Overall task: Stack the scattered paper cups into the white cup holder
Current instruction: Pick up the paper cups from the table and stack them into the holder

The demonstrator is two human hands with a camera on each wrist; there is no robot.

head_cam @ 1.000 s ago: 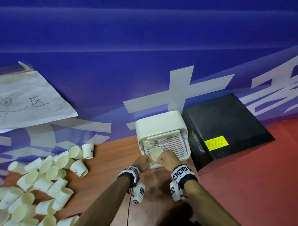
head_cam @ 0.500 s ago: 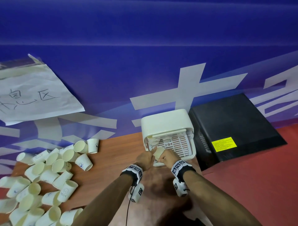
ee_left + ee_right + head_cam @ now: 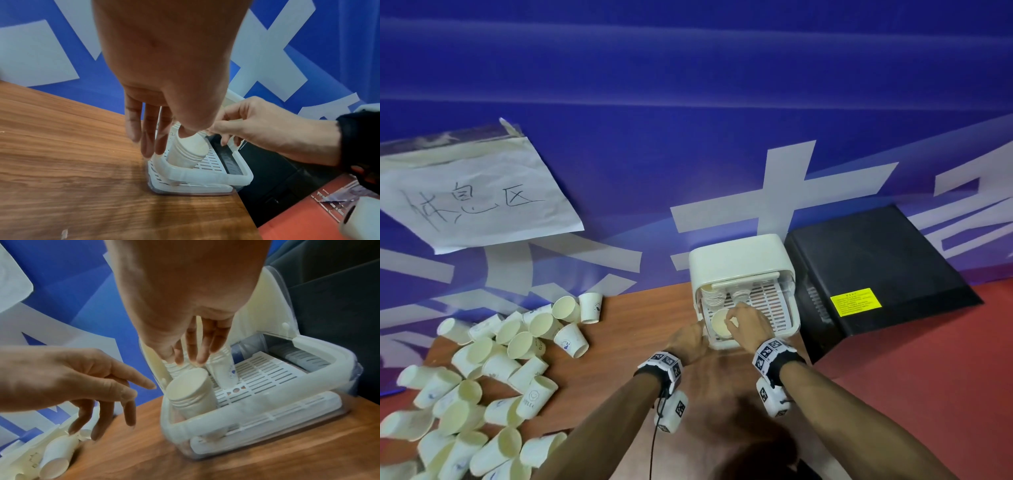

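the nested cup stack point(image 3: 190, 394) leans in the white cup holder point(image 3: 287, 404)'s front-left corner. the right hand point(image 3: 748, 323) hovers over it, fingers loose; the left hand point(image 3: 686, 342) is open alongside. placing looks done; next, fetch from the scattered cups point(image 3: 482, 373) on the worktop point(image 3: 72, 162).

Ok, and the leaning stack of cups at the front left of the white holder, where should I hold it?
Probably around the top, just below the open mouth, coming from above. The stack of cups leans with its mouth up, and its lower part sits behind the front wall of the holder, close to the left wall, so only the top is free.
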